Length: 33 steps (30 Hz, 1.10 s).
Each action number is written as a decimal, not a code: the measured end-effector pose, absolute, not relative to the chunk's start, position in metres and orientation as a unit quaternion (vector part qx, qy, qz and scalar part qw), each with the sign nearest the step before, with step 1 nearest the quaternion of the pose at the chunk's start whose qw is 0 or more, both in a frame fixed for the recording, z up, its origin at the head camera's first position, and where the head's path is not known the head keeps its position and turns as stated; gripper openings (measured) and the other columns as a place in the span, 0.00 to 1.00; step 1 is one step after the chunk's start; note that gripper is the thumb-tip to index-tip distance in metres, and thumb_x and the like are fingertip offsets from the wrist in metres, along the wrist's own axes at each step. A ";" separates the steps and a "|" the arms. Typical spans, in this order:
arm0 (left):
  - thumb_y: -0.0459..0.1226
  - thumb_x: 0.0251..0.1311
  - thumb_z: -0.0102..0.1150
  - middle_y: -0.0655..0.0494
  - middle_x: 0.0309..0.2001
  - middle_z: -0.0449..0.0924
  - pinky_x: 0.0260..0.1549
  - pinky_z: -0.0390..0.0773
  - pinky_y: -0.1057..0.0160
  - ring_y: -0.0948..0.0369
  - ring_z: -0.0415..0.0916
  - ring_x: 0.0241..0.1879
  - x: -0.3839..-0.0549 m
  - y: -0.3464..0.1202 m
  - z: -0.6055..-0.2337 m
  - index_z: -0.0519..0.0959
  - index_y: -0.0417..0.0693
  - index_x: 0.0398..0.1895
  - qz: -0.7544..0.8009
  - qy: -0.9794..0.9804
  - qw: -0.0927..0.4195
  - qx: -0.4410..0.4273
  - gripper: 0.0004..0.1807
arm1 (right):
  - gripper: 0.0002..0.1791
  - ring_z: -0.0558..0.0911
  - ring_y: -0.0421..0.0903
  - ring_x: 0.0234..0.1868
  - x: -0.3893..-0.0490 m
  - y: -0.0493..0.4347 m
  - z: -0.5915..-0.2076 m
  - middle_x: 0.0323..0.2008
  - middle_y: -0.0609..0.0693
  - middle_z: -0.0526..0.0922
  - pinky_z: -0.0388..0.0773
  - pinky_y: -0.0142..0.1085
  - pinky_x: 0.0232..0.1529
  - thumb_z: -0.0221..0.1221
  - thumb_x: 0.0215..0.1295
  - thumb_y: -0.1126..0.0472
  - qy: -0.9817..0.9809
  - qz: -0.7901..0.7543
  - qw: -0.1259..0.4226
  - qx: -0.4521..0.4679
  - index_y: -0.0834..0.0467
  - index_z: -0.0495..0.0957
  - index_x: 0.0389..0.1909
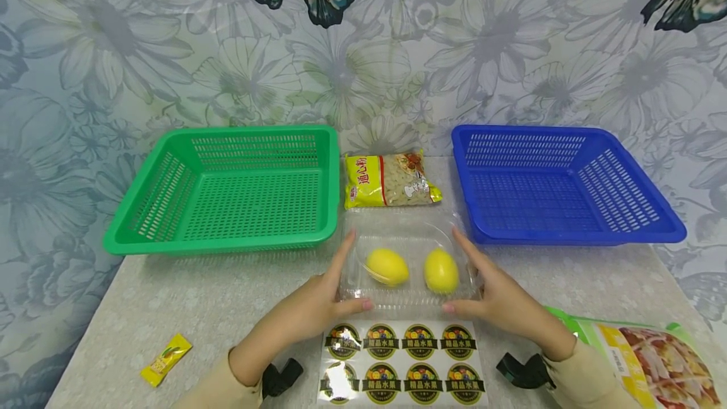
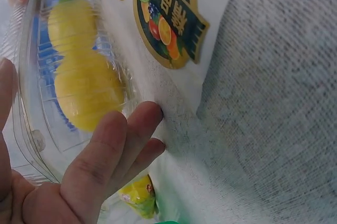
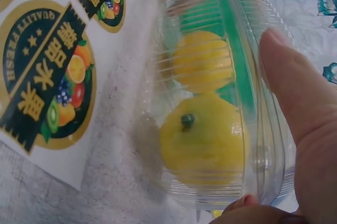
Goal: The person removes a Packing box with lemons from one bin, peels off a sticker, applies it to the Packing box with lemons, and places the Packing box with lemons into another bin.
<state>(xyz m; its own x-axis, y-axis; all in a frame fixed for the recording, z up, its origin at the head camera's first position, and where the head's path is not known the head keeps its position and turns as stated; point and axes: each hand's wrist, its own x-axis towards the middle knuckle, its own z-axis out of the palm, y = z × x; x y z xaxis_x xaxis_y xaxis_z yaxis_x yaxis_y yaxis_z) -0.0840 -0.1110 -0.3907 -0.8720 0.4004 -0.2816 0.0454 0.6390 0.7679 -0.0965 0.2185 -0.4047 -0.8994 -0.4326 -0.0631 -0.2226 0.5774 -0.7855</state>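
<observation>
A clear plastic clamshell box point(image 1: 417, 246) with two yellow lemons inside, a left one point(image 1: 387, 267) and a right one point(image 1: 441, 271), is held between both hands at the table's middle. My left hand point(image 1: 326, 298) grips its left side, thumb at the near edge and forefinger along the side. On the right side my right hand point(image 1: 495, 292) grips it the same way. In the right wrist view the thumb point(image 3: 300, 84) lies along the lid's rim. The left wrist view shows fingers point(image 2: 113, 155) low beside the box. Just in front lies a sheet of round fruit stickers point(image 1: 401, 361).
A green basket point(image 1: 221, 248) stands at the back left, a blue basket point(image 1: 579, 235) at the back right. Between them lies a yellow pasta bag point(image 1: 392, 180). A small yellow packet point(image 1: 166, 360) is at front left, and a green-edged food bag point(image 1: 653, 358) at front right.
</observation>
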 end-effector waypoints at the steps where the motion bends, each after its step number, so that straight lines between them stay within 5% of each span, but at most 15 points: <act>1: 0.63 0.57 0.61 0.43 0.30 0.81 0.49 0.79 0.45 0.53 0.82 0.38 -0.085 -0.111 -0.391 0.22 0.82 0.74 0.406 0.878 0.221 0.127 0.60 | 0.64 0.63 0.63 0.70 -0.097 0.218 -0.405 0.80 0.52 0.41 0.77 0.51 0.57 0.73 0.53 0.46 0.882 -0.416 0.124 -0.183 0.36 0.36 0.79; 3: 0.63 0.57 0.60 0.49 0.25 0.78 0.45 0.79 0.50 0.57 0.80 0.31 -0.085 -0.110 -0.390 0.21 0.82 0.74 0.408 0.876 0.224 0.126 0.59 | 0.63 0.75 0.54 0.55 -0.097 0.217 -0.405 0.80 0.53 0.43 0.80 0.39 0.44 0.72 0.53 0.45 0.888 -0.408 0.123 -0.174 0.35 0.36 0.79; 5: 0.63 0.58 0.58 0.55 0.21 0.72 0.40 0.77 0.54 0.61 0.75 0.26 -0.086 -0.109 -0.390 0.21 0.82 0.74 0.407 0.876 0.224 0.126 0.59 | 0.62 0.73 0.45 0.39 -0.098 0.216 -0.405 0.80 0.54 0.46 0.74 0.32 0.31 0.71 0.54 0.43 0.894 -0.397 0.122 -0.166 0.33 0.36 0.79; 8: 0.62 0.59 0.58 0.56 0.20 0.71 0.36 0.76 0.57 0.61 0.72 0.24 -0.087 -0.108 -0.391 0.21 0.81 0.74 0.402 0.881 0.218 0.121 0.58 | 0.60 0.68 0.42 0.29 -0.098 0.215 -0.405 0.79 0.58 0.49 0.74 0.34 0.32 0.69 0.55 0.40 0.906 -0.376 0.115 -0.158 0.33 0.36 0.79; 11: 0.61 0.60 0.57 0.52 0.22 0.71 0.34 0.76 0.57 0.59 0.71 0.23 -0.088 -0.107 -0.393 0.22 0.80 0.75 0.391 0.889 0.205 0.119 0.57 | 0.59 0.79 0.54 0.46 -0.098 0.215 -0.407 0.78 0.60 0.50 0.80 0.49 0.47 0.67 0.56 0.38 0.916 -0.356 0.101 -0.155 0.33 0.36 0.79; 15: 0.61 0.63 0.55 0.36 0.47 0.82 0.47 0.80 0.48 0.49 0.82 0.43 -0.088 -0.105 -0.394 0.26 0.77 0.77 0.376 0.901 0.174 0.124 0.54 | 0.57 0.69 0.65 0.68 -0.098 0.214 -0.409 0.78 0.61 0.51 0.70 0.65 0.60 0.65 0.57 0.35 0.927 -0.332 0.083 -0.151 0.34 0.37 0.79; 18: 0.61 0.64 0.54 0.31 0.65 0.71 0.57 0.76 0.41 0.43 0.76 0.60 -0.088 -0.104 -0.394 0.28 0.75 0.78 0.369 0.908 0.156 0.124 0.52 | 0.57 0.79 0.55 0.51 -0.098 0.212 -0.410 0.73 0.61 0.63 0.79 0.55 0.50 0.64 0.58 0.35 0.934 -0.319 0.074 -0.145 0.35 0.37 0.79; 21: 0.61 0.64 0.54 0.32 0.66 0.70 0.57 0.76 0.41 0.42 0.76 0.61 -0.089 -0.103 -0.396 0.28 0.77 0.78 0.363 0.912 0.150 0.118 0.51 | 0.56 0.74 0.44 0.35 -0.099 0.210 -0.411 0.61 0.57 0.73 0.77 0.42 0.38 0.64 0.58 0.35 0.937 -0.313 0.067 -0.143 0.36 0.39 0.79; 25: 0.60 0.65 0.54 0.33 0.65 0.72 0.57 0.76 0.41 0.42 0.76 0.60 -0.089 -0.103 -0.398 0.28 0.77 0.78 0.356 0.917 0.140 0.113 0.51 | 0.55 0.74 0.45 0.37 -0.099 0.210 -0.412 0.65 0.59 0.71 0.77 0.46 0.42 0.64 0.60 0.36 0.938 -0.307 0.057 -0.149 0.38 0.40 0.80; 28: 0.60 0.65 0.54 0.32 0.65 0.71 0.57 0.76 0.40 0.41 0.75 0.61 -0.089 -0.102 -0.399 0.28 0.77 0.78 0.353 0.919 0.137 0.111 0.51 | 0.53 0.78 0.53 0.48 -0.097 0.211 -0.411 0.71 0.61 0.67 0.78 0.55 0.50 0.63 0.62 0.38 0.940 -0.301 0.047 -0.156 0.40 0.41 0.80; 31: 0.61 0.65 0.53 0.32 0.66 0.70 0.58 0.75 0.40 0.41 0.74 0.62 -0.088 -0.102 -0.399 0.28 0.76 0.78 0.353 0.919 0.139 0.111 0.51 | 0.52 0.78 0.50 0.41 -0.094 0.213 -0.410 0.53 0.57 0.77 0.79 0.45 0.42 0.63 0.62 0.40 0.939 -0.302 0.047 -0.156 0.40 0.42 0.80; 33: 0.61 0.65 0.53 0.32 0.67 0.69 0.60 0.74 0.40 0.40 0.73 0.63 -0.087 -0.102 -0.399 0.28 0.76 0.78 0.354 0.918 0.139 0.110 0.51 | 0.52 0.73 0.44 0.34 -0.093 0.214 -0.409 0.40 0.52 0.75 0.75 0.36 0.34 0.64 0.62 0.40 0.940 -0.300 0.046 -0.155 0.40 0.42 0.80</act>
